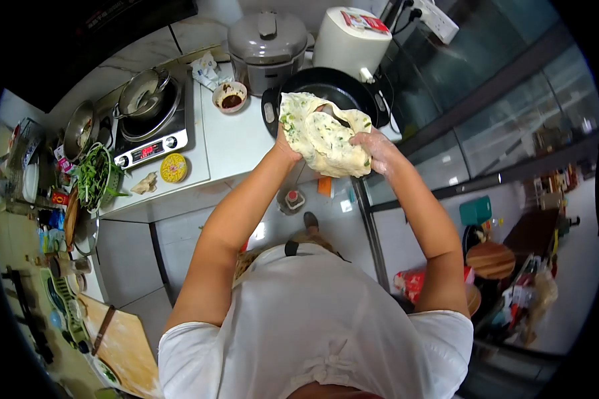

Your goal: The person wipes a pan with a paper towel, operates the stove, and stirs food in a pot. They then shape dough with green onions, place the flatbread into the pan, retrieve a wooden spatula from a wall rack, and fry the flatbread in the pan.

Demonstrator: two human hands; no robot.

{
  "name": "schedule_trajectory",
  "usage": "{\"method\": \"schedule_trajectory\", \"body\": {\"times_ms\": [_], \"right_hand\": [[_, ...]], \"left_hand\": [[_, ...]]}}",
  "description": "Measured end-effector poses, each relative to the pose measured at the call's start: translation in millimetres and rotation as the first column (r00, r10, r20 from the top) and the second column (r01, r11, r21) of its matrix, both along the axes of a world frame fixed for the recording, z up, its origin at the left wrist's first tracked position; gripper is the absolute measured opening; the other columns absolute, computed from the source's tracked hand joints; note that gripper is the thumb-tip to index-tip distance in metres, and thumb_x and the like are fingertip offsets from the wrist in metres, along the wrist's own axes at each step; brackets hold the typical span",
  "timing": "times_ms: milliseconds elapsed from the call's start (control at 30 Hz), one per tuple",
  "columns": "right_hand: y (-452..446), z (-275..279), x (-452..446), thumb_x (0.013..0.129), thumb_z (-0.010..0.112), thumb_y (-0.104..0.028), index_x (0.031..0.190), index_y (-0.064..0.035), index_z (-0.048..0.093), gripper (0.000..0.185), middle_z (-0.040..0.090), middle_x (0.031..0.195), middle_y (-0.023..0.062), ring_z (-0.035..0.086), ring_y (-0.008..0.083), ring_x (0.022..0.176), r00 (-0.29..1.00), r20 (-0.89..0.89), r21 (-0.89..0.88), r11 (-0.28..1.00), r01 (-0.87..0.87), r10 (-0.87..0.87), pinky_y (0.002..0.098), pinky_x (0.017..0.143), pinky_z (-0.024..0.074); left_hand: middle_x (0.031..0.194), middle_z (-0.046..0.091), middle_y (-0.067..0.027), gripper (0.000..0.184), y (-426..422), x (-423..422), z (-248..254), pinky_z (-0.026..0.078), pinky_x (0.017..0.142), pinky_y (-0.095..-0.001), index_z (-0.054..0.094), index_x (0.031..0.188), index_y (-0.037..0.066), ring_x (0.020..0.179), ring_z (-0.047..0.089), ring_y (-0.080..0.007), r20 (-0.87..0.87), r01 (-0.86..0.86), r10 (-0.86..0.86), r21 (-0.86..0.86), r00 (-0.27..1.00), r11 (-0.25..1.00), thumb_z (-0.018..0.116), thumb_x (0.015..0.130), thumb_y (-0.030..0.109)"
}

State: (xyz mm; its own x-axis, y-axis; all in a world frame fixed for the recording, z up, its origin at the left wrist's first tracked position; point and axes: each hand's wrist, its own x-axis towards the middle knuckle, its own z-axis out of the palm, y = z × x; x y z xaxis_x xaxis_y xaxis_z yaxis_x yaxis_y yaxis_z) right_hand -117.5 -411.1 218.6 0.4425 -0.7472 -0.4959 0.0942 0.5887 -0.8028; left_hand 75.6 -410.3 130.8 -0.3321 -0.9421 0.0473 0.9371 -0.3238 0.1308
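Note:
A floppy sheet of scallion pancake dough [329, 143], pale and flecked with green, is held up between my two hands. My left hand [287, 145] grips it from the left and underneath, with most of the fingers hidden by the dough. On the other side, my right hand [378, 149], dusted with flour, has its fingers closed on the right edge. The dough is partly folded, with a gap near its top. Just beyond it a black pan [326, 81] sits on the counter, its near part covered from view by the dough.
Behind the pan stand a grey rice cooker [267, 50] and a white appliance [353, 40]. Left of them are a bowl of dark sauce [231, 98] and an induction cooker [153, 149] carrying a pot [142, 93]. A colander of greens [98, 176] and a floured board [123, 339] lie farther left.

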Motion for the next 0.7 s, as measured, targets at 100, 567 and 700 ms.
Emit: {"method": "schedule_trajectory", "body": {"times_ms": [100, 567, 700], "right_hand": [[-59.9, -8.5, -3.5, 0.070, 0.044, 0.011, 0.127, -0.0006, 0.037, 0.058, 0.052, 0.117, 0.0179, 0.057, 0.0309, 0.104, 0.997, -0.036, -0.002, 0.998, -0.063, 0.063, 0.0435, 0.087, 0.0508], [-234.7, -102.4, -0.7, 0.069, 0.046, 0.012, 0.123, -0.0030, 0.040, 0.057, 0.053, 0.111, 0.0179, 0.059, 0.0344, 0.099, 0.978, -0.001, 0.137, 0.969, -0.206, 0.208, 0.0471, 0.087, 0.0499], [-243.5, -105.5, 6.0, 0.068, 0.045, 0.012, 0.122, -0.0040, 0.041, 0.056, 0.054, 0.110, 0.0183, 0.059, 0.0351, 0.098, 0.969, -0.030, 0.190, 0.953, -0.234, 0.244, 0.0477, 0.088, 0.0495]], "left_hand": [[0.116, 0.058, -0.0135, 0.045, -49.5, -6.1, -8.8, 0.041, 0.096, -0.0488, 0.051, 0.120, 0.006, 0.108, 0.054, -0.0314, -0.011, -0.046, 0.047, 0.029, 0.999, 0.998, 0.031, 0.093, 0.036], [0.112, 0.058, -0.0166, 0.062, -169.3, -14.3, -56.9, 0.037, 0.097, -0.0523, 0.054, 0.113, 0.005, 0.105, 0.054, -0.0352, 0.133, -0.248, 0.216, 0.318, 0.967, 0.915, 0.030, 0.089, 0.057], [0.119, 0.053, -0.0197, 0.080, -163.9, -18.8, -35.7, 0.032, 0.101, -0.0530, 0.050, 0.119, 0.003, 0.113, 0.048, -0.0379, 0.223, -0.282, 0.211, 0.363, 0.952, 0.888, 0.025, 0.084, 0.070]]}}
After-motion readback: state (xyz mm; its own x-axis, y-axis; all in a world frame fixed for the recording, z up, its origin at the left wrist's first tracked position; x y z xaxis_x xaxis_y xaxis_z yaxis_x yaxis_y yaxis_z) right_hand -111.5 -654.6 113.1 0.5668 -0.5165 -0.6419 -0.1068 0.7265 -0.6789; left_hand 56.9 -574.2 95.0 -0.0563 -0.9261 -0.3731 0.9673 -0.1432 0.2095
